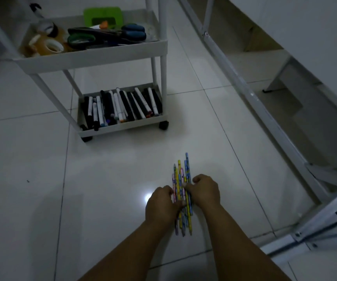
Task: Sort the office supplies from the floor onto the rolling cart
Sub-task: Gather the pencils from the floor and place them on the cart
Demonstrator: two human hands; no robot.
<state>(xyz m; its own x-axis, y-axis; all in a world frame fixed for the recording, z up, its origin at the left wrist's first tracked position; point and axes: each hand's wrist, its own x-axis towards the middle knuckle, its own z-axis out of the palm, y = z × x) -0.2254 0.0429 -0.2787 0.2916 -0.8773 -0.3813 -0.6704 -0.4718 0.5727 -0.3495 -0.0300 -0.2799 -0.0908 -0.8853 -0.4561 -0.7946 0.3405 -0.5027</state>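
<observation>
A bundle of several colourful pencils point(184, 175) lies on the white tiled floor, pointing away from me. My left hand point(161, 203) presses against the bundle from the left and my right hand point(204, 191) from the right, fingers curled around the pencils. The white rolling cart point(94, 57) stands ahead to the left. Its lower tray point(123, 125) holds several black and white markers point(121, 106). The upper tray holds tape rolls point(48, 45), scissors point(107, 35) and a green item point(102, 16).
A white metal table frame point(250, 94) runs diagonally along the right, with folded metal legs point(325, 226) at the lower right. The cart rests on black castor wheels point(163, 125).
</observation>
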